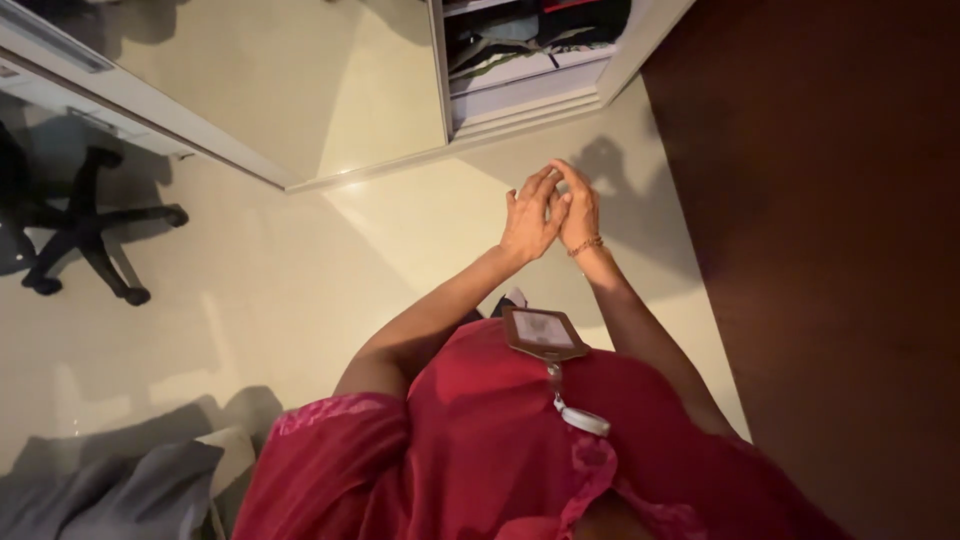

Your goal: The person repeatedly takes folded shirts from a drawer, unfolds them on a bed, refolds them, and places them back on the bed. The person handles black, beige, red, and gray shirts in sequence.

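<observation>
Both hands are raised together in front of me over a pale floor. My left hand (530,215) and my right hand (578,210) touch at the fingers and palms, fingers spread, and neither holds anything. A thin bracelet (585,245) circles my right wrist. Below the hands, a brown badge holder (543,333) hangs on a reel clip (583,419) against my red garment (480,450).
A black wheeled chair base (85,235) stands at the left. An open wardrobe with folded clothes on a shelf (530,50) is ahead, its pale door (300,80) swung out. A dark brown panel (830,250) fills the right. Grey cloth (130,495) lies at lower left.
</observation>
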